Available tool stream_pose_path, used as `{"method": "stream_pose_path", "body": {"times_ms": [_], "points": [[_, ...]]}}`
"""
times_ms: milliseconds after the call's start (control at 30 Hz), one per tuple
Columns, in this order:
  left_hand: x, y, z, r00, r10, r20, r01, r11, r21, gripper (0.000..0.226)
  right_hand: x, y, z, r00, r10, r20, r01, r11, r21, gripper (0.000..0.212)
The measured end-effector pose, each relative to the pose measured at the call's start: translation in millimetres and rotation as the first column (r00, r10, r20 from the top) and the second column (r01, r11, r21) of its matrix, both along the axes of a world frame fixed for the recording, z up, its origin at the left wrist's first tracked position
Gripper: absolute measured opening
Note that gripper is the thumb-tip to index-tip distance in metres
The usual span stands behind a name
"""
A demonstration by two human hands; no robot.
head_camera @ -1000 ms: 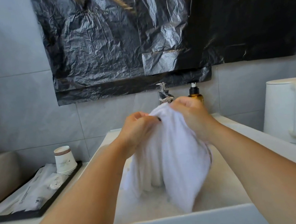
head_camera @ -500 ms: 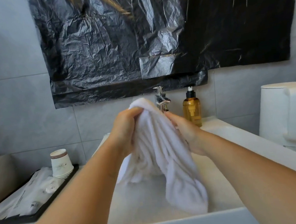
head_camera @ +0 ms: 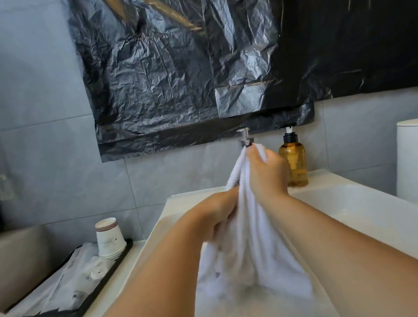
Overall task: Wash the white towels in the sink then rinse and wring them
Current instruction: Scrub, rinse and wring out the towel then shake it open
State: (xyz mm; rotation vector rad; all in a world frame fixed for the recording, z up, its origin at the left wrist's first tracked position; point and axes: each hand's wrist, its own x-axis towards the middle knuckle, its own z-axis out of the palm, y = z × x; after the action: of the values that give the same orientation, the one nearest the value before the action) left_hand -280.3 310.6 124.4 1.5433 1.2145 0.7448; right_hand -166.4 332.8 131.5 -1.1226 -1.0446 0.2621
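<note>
Two hands work one white towel over the sink: my right hand grips its top, left hand squeezes just below; washing looks underway, rinsing and wringing remain.

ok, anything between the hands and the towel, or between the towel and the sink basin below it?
Nothing visible. The right hand grips the top of the white towel, the left hand grips it lower down. The towel hangs straight into the sink, its lower end in the foamy water. The tap sits behind it, not in the path.
</note>
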Motion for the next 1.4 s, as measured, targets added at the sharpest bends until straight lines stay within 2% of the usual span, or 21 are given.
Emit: {"method": "stream_pose_path", "body": {"times_ms": [33,67,133,200,233,300,367,467,533,600,700,800,900,1000,1067,1100,1133,1200,1233,1300,1400], "points": [[-1,4,-1,0.998,-0.006,0.057,0.007,1.0,-0.015,0.044,1,4,-7,0.993,-0.055,0.109,0.065,0.994,-0.092,0.038],[-2,7,0,0.984,0.018,0.177,-0.019,1.0,0.004,0.048,2,4,-12,0.972,-0.088,0.219,0.129,0.975,-0.182,0.048],[-4,12,5,0.882,0.066,0.466,-0.082,0.996,0.014,0.06,3,-5,-13,0.932,-0.055,0.358,0.162,0.947,-0.276,0.058],[-7,12,8,0.795,0.132,0.592,-0.147,0.989,-0.024,0.072,-11,-23,-14,0.893,0.007,0.45,0.089,0.977,-0.192,0.06],[-8,13,6,0.775,0.176,0.606,-0.196,0.98,-0.033,0.069,-23,-33,-14,0.867,0.014,0.498,0.053,0.991,-0.121,0.061],[-8,12,-1,0.791,0.165,0.59,-0.207,0.978,0.003,0.051,-48,-40,-21,0.829,-0.011,0.559,0.011,1.0,0.004,0.06],[-1,7,-8,0.832,0.106,0.544,-0.159,0.986,0.051,0.041,-53,-27,-21,0.855,-0.058,0.515,0.064,0.998,0.007,0.059],[16,-3,-9,0.898,0.066,0.435,-0.084,0.996,0.022,0.038,-18,6,-15,0.968,-0.014,0.249,0.068,0.975,-0.21,0.044],[27,-5,-8,0.909,0.054,0.414,-0.054,0.998,-0.012,0.034,4,12,-14,0.985,0.017,0.174,0.037,0.952,-0.305,0.039],[28,-3,-7,0.886,0.113,0.45,-0.12,0.993,-0.013,0.032,3,6,-15,0.979,0.047,0.199,0.006,0.966,-0.257,0.04],[10,3,-4,0.818,0.234,0.526,-0.242,0.969,-0.054,0.035,-27,-16,-20,0.934,0.13,0.333,-0.076,0.982,-0.17,0.051],[5,11,-9,0.844,0.227,0.486,-0.257,0.966,-0.006,0.032,-37,-13,-20,0.921,0.103,0.376,-0.043,0.986,-0.163,0.047],[23,4,-9,0.912,0.066,0.405,-0.083,0.996,0.026,0.026,-8,-6,-11,0.98,0.014,0.197,0.021,0.984,-0.175,0.037],[36,-8,-12,0.933,-0.047,0.357,0.061,0.998,-0.027,0.031,17,-4,-16,0.998,0.055,0.015,-0.046,0.94,-0.337,0.029],[39,-7,-17,0.932,-0.001,0.363,0.003,1.0,-0.006,0.031,13,-5,-20,0.99,0.107,-0.087,-0.134,0.905,-0.405,0.029],[36,-2,-18,0.923,0.072,0.377,-0.09,0.996,0.029,0.03,5,-8,-19,0.987,0.138,-0.081,-0.16,0.899,-0.408,0.029],[31,0,-16,0.896,0.173,0.409,-0.212,0.976,0.052,0.028,-5,-12,-19,0.985,0.17,-0.013,-0.162,0.908,-0.386,0.028],[16,7,-11,0.797,0.315,0.516,-0.382,0.924,0.027,0.029,-27,-19,-20,0.964,0.189,0.188,-0.133,0.952,-0.276,0.04],[8,12,-10,0.771,0.314,0.554,-0.389,0.921,0.021,0.03,-38,-24,-21,0.947,0.183,0.263,-0.125,0.967,-0.224,0.046],[0,7,-7,0.809,0.235,0.54,-0.305,0.951,0.043,0.032,-47,-28,-22,0.934,0.136,0.329,-0.089,0.984,-0.153,0.05],[11,-7,-7,0.904,0.083,0.419,-0.106,0.994,0.032,0.037,-25,-20,-17,0.969,0.01,0.247,0.023,0.991,-0.13,0.05]]}}
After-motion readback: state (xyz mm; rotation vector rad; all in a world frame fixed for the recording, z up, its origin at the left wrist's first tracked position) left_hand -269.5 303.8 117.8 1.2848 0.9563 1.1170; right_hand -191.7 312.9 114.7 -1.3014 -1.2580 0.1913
